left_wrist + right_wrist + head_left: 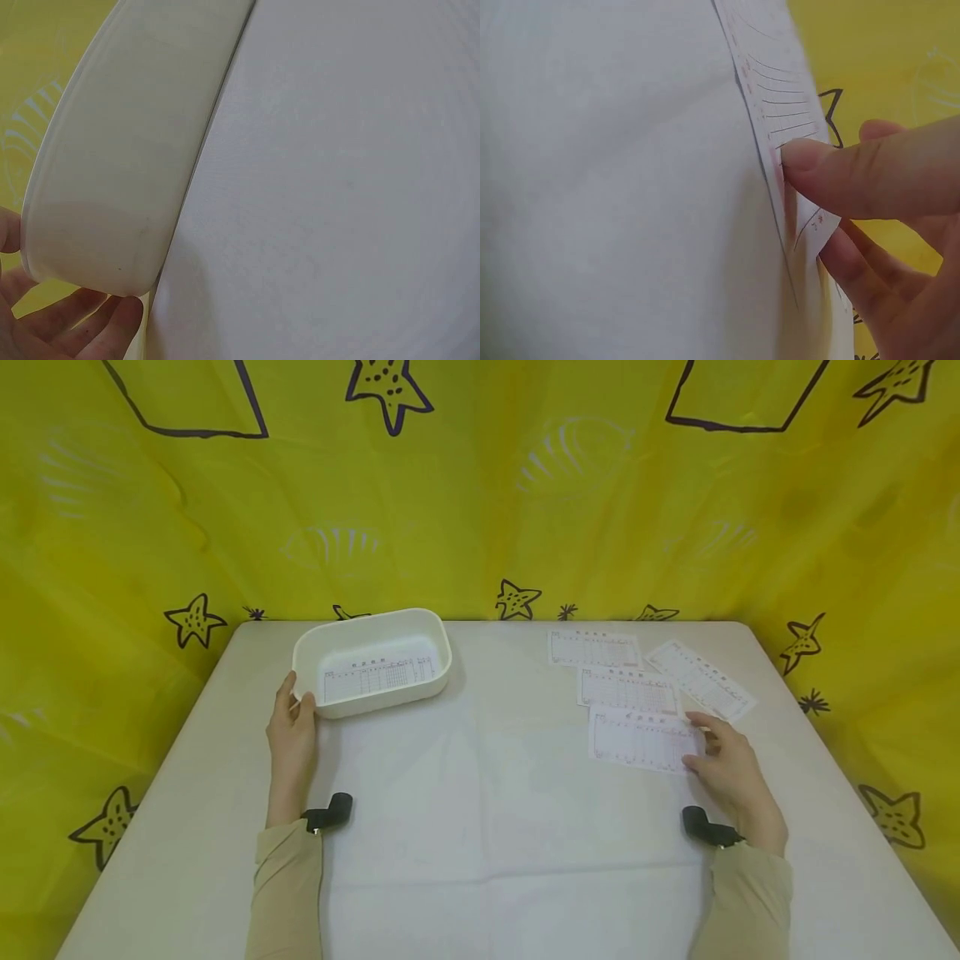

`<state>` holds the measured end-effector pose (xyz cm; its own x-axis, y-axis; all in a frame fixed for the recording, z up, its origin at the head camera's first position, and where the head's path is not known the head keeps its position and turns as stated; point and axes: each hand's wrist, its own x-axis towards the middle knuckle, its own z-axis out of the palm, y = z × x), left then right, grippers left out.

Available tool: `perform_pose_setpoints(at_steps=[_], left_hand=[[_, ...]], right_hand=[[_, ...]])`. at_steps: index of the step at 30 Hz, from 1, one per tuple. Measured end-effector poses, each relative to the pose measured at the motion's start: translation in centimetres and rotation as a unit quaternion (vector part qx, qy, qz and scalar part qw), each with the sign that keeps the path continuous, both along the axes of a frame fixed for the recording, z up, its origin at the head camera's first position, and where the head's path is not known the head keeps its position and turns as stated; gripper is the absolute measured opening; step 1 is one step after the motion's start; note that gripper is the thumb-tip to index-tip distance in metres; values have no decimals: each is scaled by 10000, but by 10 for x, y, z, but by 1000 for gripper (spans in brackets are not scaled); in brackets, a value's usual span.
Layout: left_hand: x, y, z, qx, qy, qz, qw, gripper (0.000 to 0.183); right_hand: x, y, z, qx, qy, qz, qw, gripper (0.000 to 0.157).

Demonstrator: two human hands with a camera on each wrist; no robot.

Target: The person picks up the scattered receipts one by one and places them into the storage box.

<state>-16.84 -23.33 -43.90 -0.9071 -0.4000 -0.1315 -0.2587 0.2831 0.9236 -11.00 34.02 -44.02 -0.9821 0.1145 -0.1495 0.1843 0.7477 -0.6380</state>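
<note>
A white plastic tub (375,701) stands at the back left, a printed paper slip (375,679) lying flat inside it. My left hand (292,743) holds the tub's left end, thumb near the front corner and fingers around the end wall; the left wrist view shows the fingertips (124,315) against that wall. On the right, my right hand (735,772) pinches the right end of the nearest paper slip (637,743) between thumb and fingers. That end bends up off the cloth in the right wrist view, with the thumb (810,156) across its printed face.
Behind the pinched slip, more printed slips lie: one in the middle (626,691), one at the back (592,649) and one slanted at the right (705,678). A white cloth (480,827) with creases covers the table. A yellow patterned curtain (465,510) hangs behind.
</note>
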Motion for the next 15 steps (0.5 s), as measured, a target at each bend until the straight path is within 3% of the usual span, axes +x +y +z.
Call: perform_pose_setpoints(at_steps=[8, 13, 15], left_hand=[[1, -1, 1, 59, 35, -1, 10000, 52], [1, -1, 1, 85, 59, -39, 9999, 52], [1, -1, 1, 68, 50, -51, 10000, 52]], right_hand=[[0, -1, -4, -34, 228, -93, 9997, 70], [1, -5, -5, -164, 353, -504, 9980, 61], [1, -7, -5, -262, 595, -626, 9959, 56]])
